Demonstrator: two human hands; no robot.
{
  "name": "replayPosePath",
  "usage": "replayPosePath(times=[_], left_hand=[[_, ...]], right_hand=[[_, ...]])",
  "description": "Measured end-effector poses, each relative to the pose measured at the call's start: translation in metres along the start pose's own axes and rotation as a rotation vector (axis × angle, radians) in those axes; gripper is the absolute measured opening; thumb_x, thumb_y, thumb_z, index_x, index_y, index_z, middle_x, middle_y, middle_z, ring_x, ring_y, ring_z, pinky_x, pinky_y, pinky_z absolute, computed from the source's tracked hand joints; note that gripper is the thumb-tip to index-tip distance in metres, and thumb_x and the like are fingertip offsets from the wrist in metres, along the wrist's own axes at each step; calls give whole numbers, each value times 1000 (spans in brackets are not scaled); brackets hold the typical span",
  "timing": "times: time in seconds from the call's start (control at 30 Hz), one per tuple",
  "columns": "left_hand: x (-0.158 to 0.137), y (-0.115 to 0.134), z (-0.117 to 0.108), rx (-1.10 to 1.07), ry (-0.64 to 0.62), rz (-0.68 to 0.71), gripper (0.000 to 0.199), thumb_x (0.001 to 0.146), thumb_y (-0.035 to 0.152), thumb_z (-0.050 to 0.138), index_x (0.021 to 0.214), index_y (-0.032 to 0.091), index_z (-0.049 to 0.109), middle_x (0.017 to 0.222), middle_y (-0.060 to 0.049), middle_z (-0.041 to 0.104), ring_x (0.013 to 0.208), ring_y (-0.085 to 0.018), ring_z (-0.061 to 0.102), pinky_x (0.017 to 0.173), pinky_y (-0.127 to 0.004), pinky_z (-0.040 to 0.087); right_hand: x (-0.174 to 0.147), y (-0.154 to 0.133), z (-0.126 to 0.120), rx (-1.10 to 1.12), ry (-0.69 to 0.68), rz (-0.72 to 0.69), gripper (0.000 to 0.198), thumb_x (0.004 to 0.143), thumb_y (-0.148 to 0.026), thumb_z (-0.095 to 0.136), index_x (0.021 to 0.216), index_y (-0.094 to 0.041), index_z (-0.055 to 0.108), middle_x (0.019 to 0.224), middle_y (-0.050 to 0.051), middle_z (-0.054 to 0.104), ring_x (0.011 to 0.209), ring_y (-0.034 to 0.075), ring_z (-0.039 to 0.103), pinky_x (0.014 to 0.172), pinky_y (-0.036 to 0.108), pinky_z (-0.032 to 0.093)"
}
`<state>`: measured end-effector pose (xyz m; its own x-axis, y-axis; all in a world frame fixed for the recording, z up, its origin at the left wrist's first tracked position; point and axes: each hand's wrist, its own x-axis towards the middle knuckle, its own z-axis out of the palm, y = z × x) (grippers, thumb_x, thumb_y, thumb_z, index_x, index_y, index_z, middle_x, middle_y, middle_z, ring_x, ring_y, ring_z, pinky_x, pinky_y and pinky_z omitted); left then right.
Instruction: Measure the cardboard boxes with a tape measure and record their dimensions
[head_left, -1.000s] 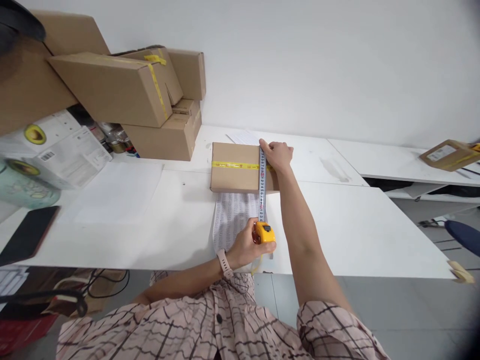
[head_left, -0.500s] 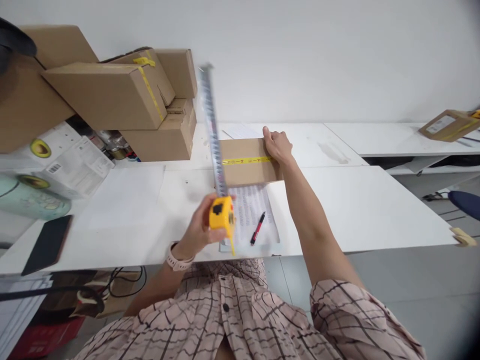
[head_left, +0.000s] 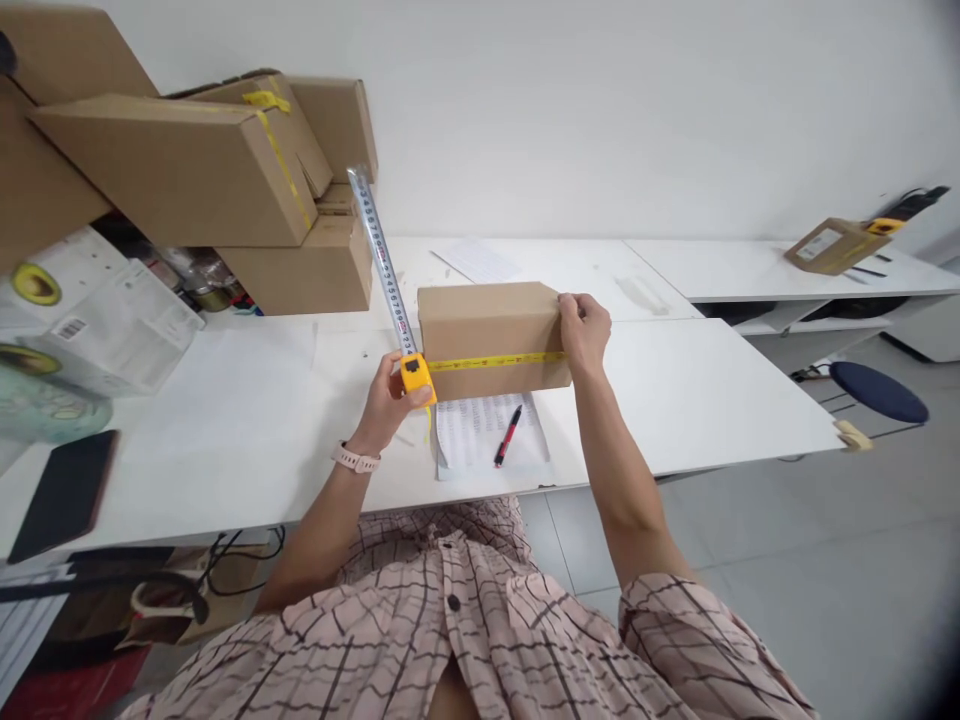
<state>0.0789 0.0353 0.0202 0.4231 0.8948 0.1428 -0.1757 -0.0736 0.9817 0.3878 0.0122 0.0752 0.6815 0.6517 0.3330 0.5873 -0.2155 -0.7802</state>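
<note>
My left hand (head_left: 385,408) is closed around a yellow tape measure (head_left: 418,380). Its metal blade (head_left: 381,262) is drawn out and points up and away to the left, beside the left end of a cardboard box (head_left: 491,312). A strip of yellow tape (head_left: 495,361) runs along the box's near side. My right hand (head_left: 586,330) grips the box at its right end, thumb near the top corner. Just in front of the box, a printed sheet (head_left: 469,435) lies on the table, with a red and black pen (head_left: 508,436) on it.
Stacked cardboard boxes (head_left: 180,165) stand at the back left, above a white carton with avocado pictures (head_left: 97,310). A dark phone-like slab (head_left: 64,495) lies at the table's left edge. At far right are a small box (head_left: 832,245) and a blue stool (head_left: 877,390).
The box has tipped, so more of its taped side faces me. The tape measure has moved left and away from me, its blade now beside the box's left end.
</note>
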Motion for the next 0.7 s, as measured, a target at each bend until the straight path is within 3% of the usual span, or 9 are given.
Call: replayPosePath(times=[0.17, 0.33, 0.43, 0.53, 0.6, 0.7], left_hand=[[29, -2, -18, -1, 34, 34, 70, 60, 37, 87, 116, 25, 46, 97, -1, 64, 79, -15, 63, 72, -31, 58], [42, -20, -26, 22, 72, -45, 67, 59, 33, 86, 113, 23, 47, 90, 1, 62, 77, -13, 62, 73, -30, 57], [34, -26, -26, 58, 98, -57, 63, 62, 36, 84, 112, 22, 48, 95, -1, 63, 80, -15, 63, 74, -32, 58], [9, -15, -25, 146, 103, 44, 66, 66, 35, 84, 119, 25, 47, 109, -5, 64, 92, -18, 65, 78, -33, 58], [-16, -2, -23, 280, 1, 83, 71, 68, 33, 84, 127, 26, 46, 117, -7, 63, 98, -21, 66, 81, -34, 58], [-55, 14, -16, 497, -353, 5, 74, 69, 34, 83, 134, 26, 48, 115, -6, 66, 93, -21, 67, 81, -35, 58]], right_hand=[[-19, 13, 29, 171, 161, -105, 51, 95, -47, 28, 116, -19, 65, 129, 14, 65, 126, 25, 57, 100, 39, 45], [-36, 36, 63, 190, 143, -41, 52, 95, -45, 26, 117, -17, 63, 137, 18, 60, 136, 23, 51, 105, 40, 43], [-42, 40, 65, 182, 114, -46, 51, 95, -45, 27, 118, -17, 63, 138, 19, 60, 138, 24, 49, 105, 41, 44], [-49, 29, 49, 151, 138, -73, 47, 94, -46, 35, 121, -19, 62, 142, 17, 57, 137, 26, 48, 103, 43, 44], [-58, 16, 31, 198, 153, -86, 46, 94, -51, 39, 123, -23, 61, 140, 14, 58, 128, 25, 54, 98, 42, 48], [-78, -6, -1, 448, 4, -42, 55, 96, -64, 32, 128, -27, 58, 121, 11, 69, 91, 21, 67, 76, 37, 53]])
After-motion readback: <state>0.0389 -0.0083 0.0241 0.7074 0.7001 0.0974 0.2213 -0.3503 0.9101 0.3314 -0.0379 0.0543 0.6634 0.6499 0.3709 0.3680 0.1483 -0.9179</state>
